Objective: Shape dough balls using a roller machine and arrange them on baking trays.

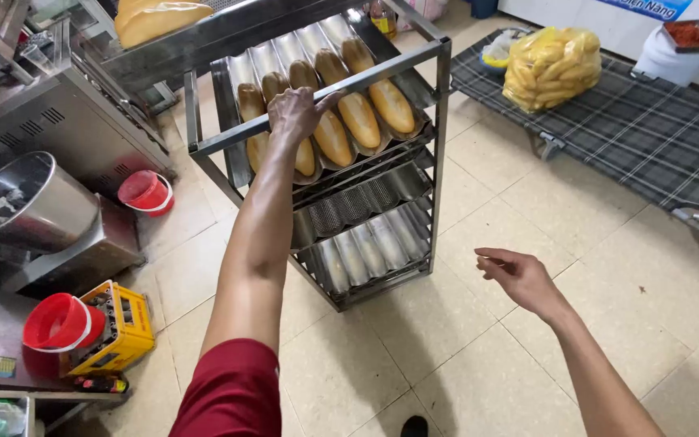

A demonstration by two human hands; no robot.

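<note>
Up top, left hand (pixel 297 112) grasping rack rail (pixel 366 77) over loaves (pixel 357 113); right hand (pixel 519 279) released, above bare floor tiles (pixel 479 372).

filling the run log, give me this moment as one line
left hand: on rack top bar, over baked loaves | right hand: open, empty, above floor | lower trays: empty
</note>
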